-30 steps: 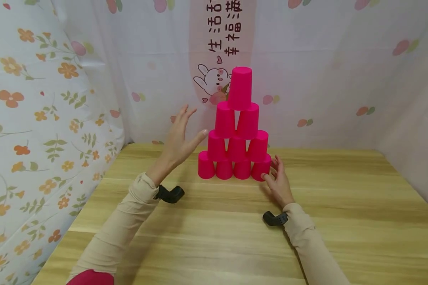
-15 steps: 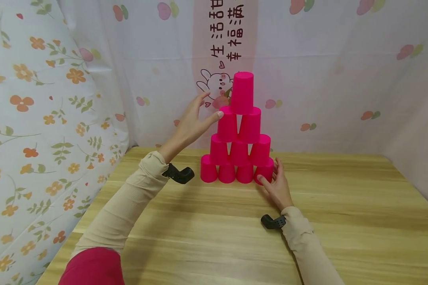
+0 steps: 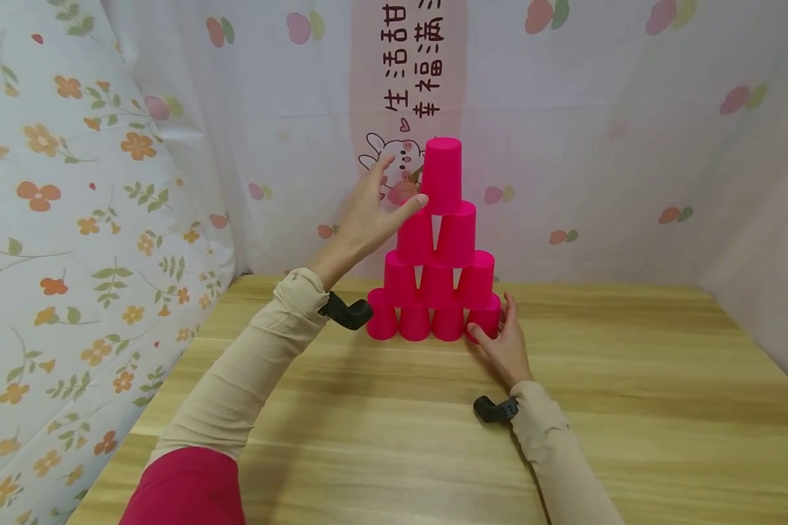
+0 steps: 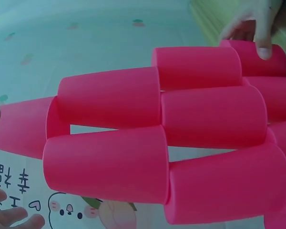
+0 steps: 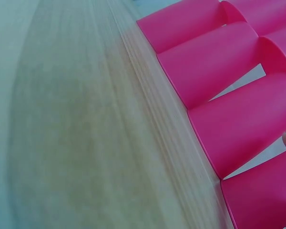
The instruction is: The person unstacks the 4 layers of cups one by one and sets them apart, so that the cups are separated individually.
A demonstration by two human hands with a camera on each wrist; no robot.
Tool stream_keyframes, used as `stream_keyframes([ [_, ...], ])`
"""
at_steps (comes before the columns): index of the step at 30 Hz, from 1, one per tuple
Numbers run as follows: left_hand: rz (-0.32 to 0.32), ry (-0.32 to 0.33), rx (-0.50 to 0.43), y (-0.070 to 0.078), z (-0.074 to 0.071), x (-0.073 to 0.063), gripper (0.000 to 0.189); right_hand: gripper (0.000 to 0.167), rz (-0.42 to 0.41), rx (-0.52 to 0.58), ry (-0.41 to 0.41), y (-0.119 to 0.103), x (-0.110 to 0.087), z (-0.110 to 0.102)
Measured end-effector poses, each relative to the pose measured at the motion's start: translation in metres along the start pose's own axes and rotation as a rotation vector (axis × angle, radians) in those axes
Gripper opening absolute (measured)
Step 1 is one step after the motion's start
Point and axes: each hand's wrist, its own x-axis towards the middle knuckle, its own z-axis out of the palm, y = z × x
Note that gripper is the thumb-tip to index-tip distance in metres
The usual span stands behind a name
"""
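Observation:
Bright pink upside-down cups form a four-tier pyramid on the wooden table, narrowing to a single top cup (image 3: 443, 175). My left hand (image 3: 365, 220) is raised beside that top cup at its left, fingers spread and thumb tip over its lower left side. In the left wrist view the thumb tip overlaps the top cup (image 4: 24, 125); whether it touches is unclear. My right hand (image 3: 511, 351) holds the bottom-right cup (image 3: 484, 312), thumb in front and fingers around the far right side. The right wrist view shows the bottom row's cups (image 5: 248, 124) standing side by side on the table.
The wooden table (image 3: 394, 423) extends in front of the pyramid and to both sides. Behind it hangs a white printed cloth (image 3: 565, 146) with a rabbit drawing and writing. A floral cloth (image 3: 105, 219) hangs along the left. Black camera mounts (image 3: 348, 312) sit on both wrists.
My left hand has moved right and up, from beside the middle tiers to the top cup. My right hand stays at the bottom-right cup. The pyramid keeps its shape; the head view shifts slightly.

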Motion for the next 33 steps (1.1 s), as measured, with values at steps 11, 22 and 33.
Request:
stream_keyframes([
  [11, -0.001, 0.039, -0.069, 0.007, 0.009, 0.003, 0.083, 0.087, 0.004, -0.019, -0.026, 0.004, -0.002, 0.004],
  [22, -0.039, 0.046, -0.110, 0.021, 0.019, 0.003, 0.088, 0.086, -0.010, -0.027, -0.047, 0.003, -0.001, 0.001],
  [33, -0.071, 0.025, -0.122, 0.023, 0.027, 0.009, 0.091, 0.075, -0.028, -0.059, -0.051, 0.005, 0.001, 0.000],
])
